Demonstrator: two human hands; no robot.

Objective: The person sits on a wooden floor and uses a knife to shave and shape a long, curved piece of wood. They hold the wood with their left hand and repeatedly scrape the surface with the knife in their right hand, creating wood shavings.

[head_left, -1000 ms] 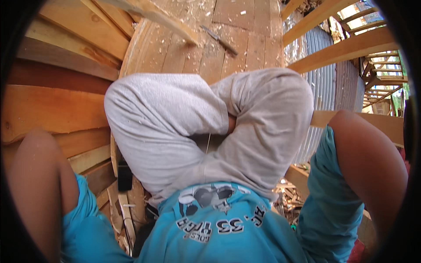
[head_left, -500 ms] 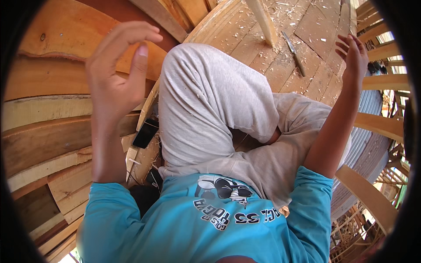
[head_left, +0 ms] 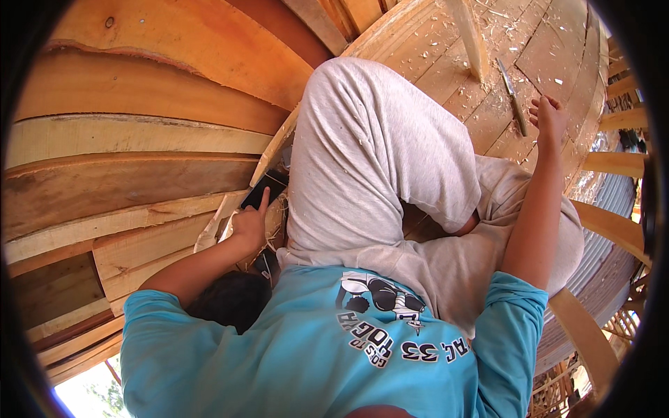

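Note:
My left hand [head_left: 249, 224] reaches down at the left beside my raised knee. Its index finger is stretched out onto a black phone [head_left: 259, 194], and the other fingers are curled in. That hand holds nothing; the phone lies on wood against the plank wall and is partly covered. Over at the right, my right hand [head_left: 549, 120] hangs in the air with loosely bent fingers and nothing visible in them. Closest to it is a knife [head_left: 513, 97] with a slim blade and a brownish handle, lying on the plank floor, apart from the fingers.
Overlapping wooden planks [head_left: 139, 139] form a curved wall at my left. A wooden post [head_left: 468, 38] stands on the shaving-strewn floor [head_left: 557, 63] ahead. Curved wooden ribs [head_left: 613, 223] and corrugated sheeting [head_left: 598, 184] are at the right. A dark rounded thing [head_left: 233, 299] sits near my left elbow.
My left hand has dropped from the air beside the wall onto the phone, pointing its index finger. The right hand has come lower, its fingers more curled. The view has shifted left.

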